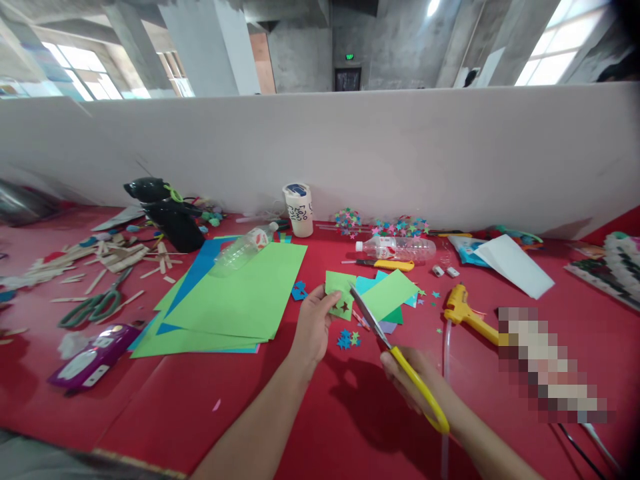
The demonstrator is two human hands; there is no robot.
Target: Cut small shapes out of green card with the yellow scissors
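Note:
My left hand (pixel 311 327) pinches a small green piece of paper (pixel 338 285) that has star-shaped holes in it. In my right hand (pixel 407 380) is a pair of scissors with yellow handles (pixel 425 395). Their blade tips reach the right edge of the green piece; whether the blades touch it I cannot tell. Beneath the hands lie several cut-out paper stars (pixel 345 340), blue and yellow-green. Just beyond the scissors rests a green paper strip (pixel 393 295) on other coloured scraps. A blue paper scrap (pixel 299 291) lies left of my left hand.
Green and blue paper sheets (pixel 235 300) lie left under a clear bottle. A yellow glue gun (pixel 470 315) with a cable sits right. A yellow cutter (pixel 395 265), another plastic bottle (pixel 400 249) and a white cup (pixel 299 212) stand or lie behind. Green-handled scissors (pixel 95 308) are far left.

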